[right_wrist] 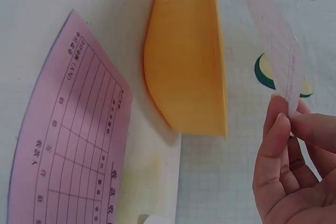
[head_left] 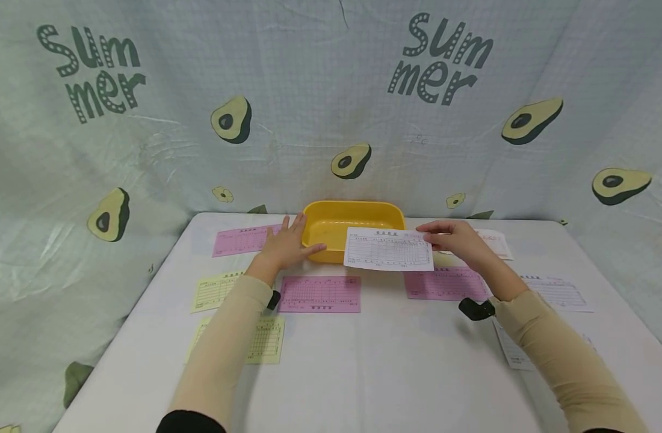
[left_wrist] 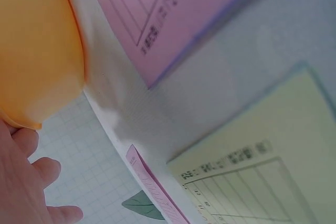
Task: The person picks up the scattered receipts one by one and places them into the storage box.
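Note:
A white printed form (head_left: 388, 249) is pinched at its right edge by my right hand (head_left: 454, 239), between thumb and fingers. It hangs in the air over the front right part of a yellow plastic tray (head_left: 316, 257) at the table's back edge. In the right wrist view the form (right_wrist: 281, 45) appears nearly edge-on, higher than the tray's rim. My left hand (head_left: 285, 243) rests against the tray's left side with its fingers spread. The left wrist view shows those fingers (left_wrist: 46, 169) by the tray's rim. The form hides some of the tray's inside.
Pink forms (head_left: 320, 294) and yellow forms (head_left: 214, 291) lie flat at the left and middle of the white table (head_left: 390, 373). To the right lie another pink form (head_left: 439, 284) and several white forms (head_left: 557, 293). A curtain with avocado prints (head_left: 287, 72) hangs behind.

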`<state>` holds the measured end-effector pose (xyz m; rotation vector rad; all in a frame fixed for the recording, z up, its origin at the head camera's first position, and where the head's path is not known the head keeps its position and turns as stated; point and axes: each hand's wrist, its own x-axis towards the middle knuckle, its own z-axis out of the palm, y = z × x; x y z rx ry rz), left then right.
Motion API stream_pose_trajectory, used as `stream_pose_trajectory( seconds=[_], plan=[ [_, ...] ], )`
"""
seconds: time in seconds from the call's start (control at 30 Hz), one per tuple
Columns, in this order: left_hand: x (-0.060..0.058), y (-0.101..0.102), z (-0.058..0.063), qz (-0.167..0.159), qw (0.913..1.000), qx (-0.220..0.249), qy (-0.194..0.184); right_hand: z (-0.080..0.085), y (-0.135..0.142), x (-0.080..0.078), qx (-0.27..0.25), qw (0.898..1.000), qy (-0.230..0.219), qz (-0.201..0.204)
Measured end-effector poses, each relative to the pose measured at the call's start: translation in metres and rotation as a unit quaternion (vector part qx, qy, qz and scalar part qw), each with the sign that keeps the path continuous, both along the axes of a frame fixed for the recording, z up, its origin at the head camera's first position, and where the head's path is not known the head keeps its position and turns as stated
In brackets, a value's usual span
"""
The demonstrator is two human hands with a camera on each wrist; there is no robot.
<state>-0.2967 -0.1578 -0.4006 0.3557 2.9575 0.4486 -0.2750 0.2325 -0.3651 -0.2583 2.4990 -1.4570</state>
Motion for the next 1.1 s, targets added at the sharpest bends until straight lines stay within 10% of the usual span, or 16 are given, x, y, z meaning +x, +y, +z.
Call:
stream_pose_trajectory(
  seconds=[1.1],
  plan=[
    [-0.002,0.001,-0.001,0.004,1.0000,-0.005,-0.005,-0.011,-0.073,-0.071,-0.033,0.998,-0.010,-0.051]
  ],
)
